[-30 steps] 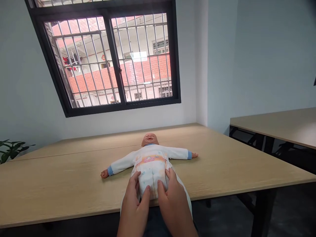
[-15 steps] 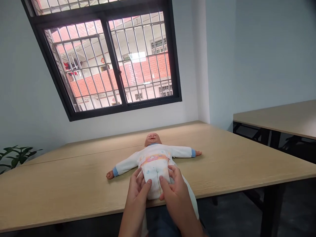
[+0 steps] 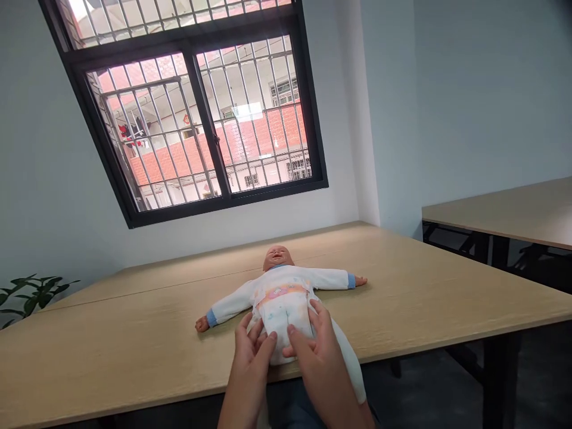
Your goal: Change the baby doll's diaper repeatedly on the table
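A baby doll (image 3: 324, 278) in a white outfit with blue cuffs lies on its back on the table, arms spread wide and head toward the window. Around its middle is a white diaper (image 3: 277, 316) with an orange printed band across the waist. My left hand (image 3: 254, 348) grips the diaper's left edge, thumb on its front and fingers at the side. On the opposite edge, my right hand (image 3: 315, 345) holds the diaper with the thumb near its centre line. One white-clad leg hangs past the table's front edge; the other is mostly hidden behind my left arm.
The wooden table (image 3: 147, 339) reaches back to the wall under a barred window (image 3: 227, 196). A leafy plant (image 3: 38, 295) stands beyond the table at the left. Another table (image 3: 500, 211) is at the right.
The view has tilted slightly, so the window and doll sit a little lower. My right fingers have shifted slightly on the diaper; both hands stay at its sides.
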Tool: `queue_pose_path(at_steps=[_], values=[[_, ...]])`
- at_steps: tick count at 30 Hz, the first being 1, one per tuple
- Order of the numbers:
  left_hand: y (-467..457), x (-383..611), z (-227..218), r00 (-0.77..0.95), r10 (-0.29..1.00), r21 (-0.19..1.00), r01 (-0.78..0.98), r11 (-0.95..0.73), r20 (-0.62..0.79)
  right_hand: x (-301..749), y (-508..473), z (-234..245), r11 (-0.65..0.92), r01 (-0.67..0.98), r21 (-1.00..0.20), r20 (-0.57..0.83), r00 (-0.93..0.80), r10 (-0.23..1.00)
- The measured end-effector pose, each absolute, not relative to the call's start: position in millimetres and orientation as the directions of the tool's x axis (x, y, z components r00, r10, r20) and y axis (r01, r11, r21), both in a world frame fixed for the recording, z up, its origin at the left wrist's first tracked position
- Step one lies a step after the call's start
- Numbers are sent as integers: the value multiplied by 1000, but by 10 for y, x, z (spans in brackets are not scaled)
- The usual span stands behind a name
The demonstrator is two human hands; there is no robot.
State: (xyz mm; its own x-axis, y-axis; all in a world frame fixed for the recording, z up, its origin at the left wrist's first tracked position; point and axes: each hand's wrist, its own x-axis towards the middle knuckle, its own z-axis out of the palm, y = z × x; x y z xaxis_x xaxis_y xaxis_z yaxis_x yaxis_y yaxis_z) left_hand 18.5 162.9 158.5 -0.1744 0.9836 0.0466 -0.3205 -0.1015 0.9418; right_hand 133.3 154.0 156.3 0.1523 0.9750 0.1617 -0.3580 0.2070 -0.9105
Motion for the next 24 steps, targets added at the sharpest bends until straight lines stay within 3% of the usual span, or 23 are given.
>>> queue_pose_path(at_steps=[5,10,12,13,18,21,24], values=[[1693,236,1651,-151,988,949,-305,-75,30,1279,1617,1497,171,-433,-885,164,55,985],[1749,172,1718,-90,996,861,-506,-49,4,1447,1677,1513,86,-759,-645,159,-23,987],[1759,166,1717,-77,997,825,-563,-51,9,1494,1681,1526,67,-834,-548,158,-25,987],[1759,168,1711,-82,997,817,-573,-56,11,1500,1680,1528,65,-830,-555,148,-22,989],[1735,165,1603,-188,978,913,-377,-158,91,1376,1649,1502,231,-471,-851,147,208,967],[1748,159,1519,-246,952,943,-230,-242,184,1256,1635,1466,306,-239,-921,221,326,919],[1775,184,1496,-280,939,942,-207,-265,202,1159,1662,1426,370,-23,-929,326,426,844]])
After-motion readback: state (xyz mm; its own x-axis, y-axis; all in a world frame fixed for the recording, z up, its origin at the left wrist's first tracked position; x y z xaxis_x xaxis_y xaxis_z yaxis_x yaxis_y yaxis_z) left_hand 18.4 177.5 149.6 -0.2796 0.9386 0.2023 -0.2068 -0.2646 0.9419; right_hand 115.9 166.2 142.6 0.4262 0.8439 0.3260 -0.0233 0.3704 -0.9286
